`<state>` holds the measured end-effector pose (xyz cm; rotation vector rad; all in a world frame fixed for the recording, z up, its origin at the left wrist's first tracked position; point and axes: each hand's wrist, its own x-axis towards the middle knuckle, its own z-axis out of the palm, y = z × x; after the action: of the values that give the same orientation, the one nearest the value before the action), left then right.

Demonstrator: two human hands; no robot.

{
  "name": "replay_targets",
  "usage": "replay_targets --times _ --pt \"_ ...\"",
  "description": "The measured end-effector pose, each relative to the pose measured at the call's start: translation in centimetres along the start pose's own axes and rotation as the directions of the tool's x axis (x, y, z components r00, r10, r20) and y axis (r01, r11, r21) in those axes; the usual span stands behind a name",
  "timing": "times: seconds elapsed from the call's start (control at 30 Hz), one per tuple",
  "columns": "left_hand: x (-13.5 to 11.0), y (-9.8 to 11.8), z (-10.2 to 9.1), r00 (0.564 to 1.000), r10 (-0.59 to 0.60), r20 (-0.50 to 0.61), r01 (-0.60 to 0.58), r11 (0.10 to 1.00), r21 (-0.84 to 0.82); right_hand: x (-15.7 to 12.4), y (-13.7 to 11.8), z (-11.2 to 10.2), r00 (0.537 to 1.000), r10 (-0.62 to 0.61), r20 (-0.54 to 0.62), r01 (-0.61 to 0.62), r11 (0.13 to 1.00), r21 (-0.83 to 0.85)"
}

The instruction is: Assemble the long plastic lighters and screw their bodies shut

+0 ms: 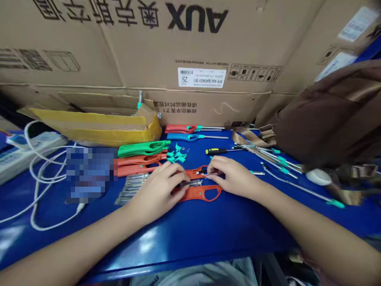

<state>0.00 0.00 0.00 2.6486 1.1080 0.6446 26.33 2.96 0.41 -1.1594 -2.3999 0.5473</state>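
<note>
Two orange lighter handle shells lie open on the blue table: the nearer shell (198,193) with a loop at its right end, the farther shell (193,173) behind it. My left hand (162,184) curls its fingers over the left part of these shells, closed around a clear fuel tank (195,183) whose right end sticks out. At the farther shell's right end, my right hand (230,174) pinches a small black part (212,173) with thin wires; its fingertips hide much of it. Small turquoise triggers (178,155) sit just behind my left hand.
Green handles (143,149), orange handles (133,165) and a bag of clear tanks (131,188) are at left. Behind stand a yellow-taped box (104,127) and red lighters (180,128). A screwdriver (217,151), metal tubes (309,192) and a brown bag (324,115) are right.
</note>
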Motion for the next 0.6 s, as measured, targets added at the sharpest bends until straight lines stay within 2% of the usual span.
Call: replay_targets --times 0.13,0.27,0.4,0.47,0.53,0.6 --pt "-0.2 -0.1 0.1 0.998 0.031 0.046 -0.029 0.999 -0.030 -0.3 0.0 -0.2 0.999 0.031 -0.033 -0.030 1.000 0.008" --pt "-0.3 -0.1 0.1 0.994 0.047 0.098 -0.046 0.999 -0.010 -0.4 -0.2 -0.6 0.987 0.079 -0.137 -0.077 0.997 0.020" --pt "-0.2 -0.2 0.2 0.995 0.023 0.094 -0.023 1.000 0.008 -0.5 -0.7 -1.1 0.971 0.041 -0.234 -0.025 0.997 0.071" --pt "-0.2 -0.3 0.3 0.997 -0.001 0.073 0.000 1.000 0.019 -0.6 -0.8 -1.3 0.983 -0.015 -0.180 0.025 0.998 0.056" --pt "-0.1 -0.3 0.4 0.999 -0.023 0.049 0.020 0.999 0.047 -0.7 -0.9 -1.3 0.995 -0.090 -0.050 0.090 0.996 0.005" --pt "-0.1 -0.3 0.5 0.999 -0.032 0.031 0.030 0.997 0.073 -0.8 -0.9 -1.5 0.984 -0.149 0.099 0.153 0.987 -0.037"
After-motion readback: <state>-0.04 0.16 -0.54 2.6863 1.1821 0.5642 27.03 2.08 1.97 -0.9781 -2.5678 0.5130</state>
